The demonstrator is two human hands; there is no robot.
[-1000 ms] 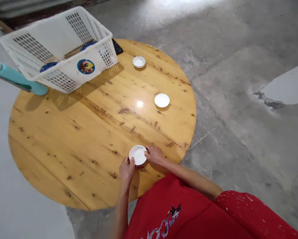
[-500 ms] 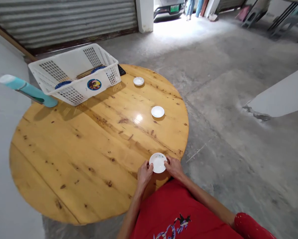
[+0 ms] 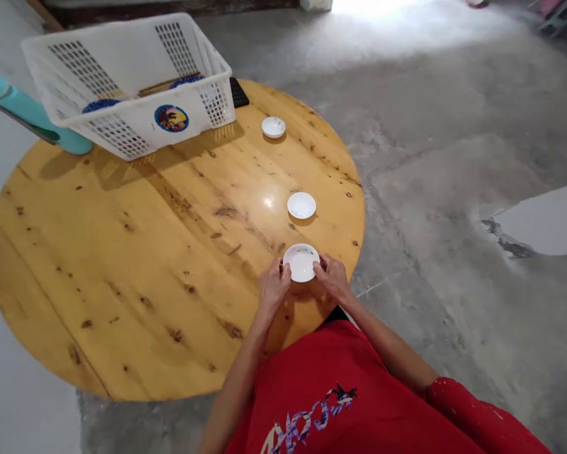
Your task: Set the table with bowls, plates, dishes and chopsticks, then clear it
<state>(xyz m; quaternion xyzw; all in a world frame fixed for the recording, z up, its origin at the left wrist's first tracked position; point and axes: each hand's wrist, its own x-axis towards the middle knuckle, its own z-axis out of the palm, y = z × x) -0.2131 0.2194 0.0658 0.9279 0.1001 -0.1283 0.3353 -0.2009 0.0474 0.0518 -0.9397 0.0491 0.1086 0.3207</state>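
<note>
While on table (image 3: 122, 252), saucer (image 3: 301, 262) pinched between left hand (image 3: 272, 291), right hand (image 3: 333, 277).

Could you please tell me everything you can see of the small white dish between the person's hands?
The small white dish is round, shallow and glossy, and looks like glazed porcelain or melamine. It has faint coloured specks near its far rim. It sits upright and empty, close to the near-right edge of the round wooden table. The left hand pinches its left rim and the right hand its right rim. Whether it rests on the wood or is slightly lifted cannot be told.
</note>
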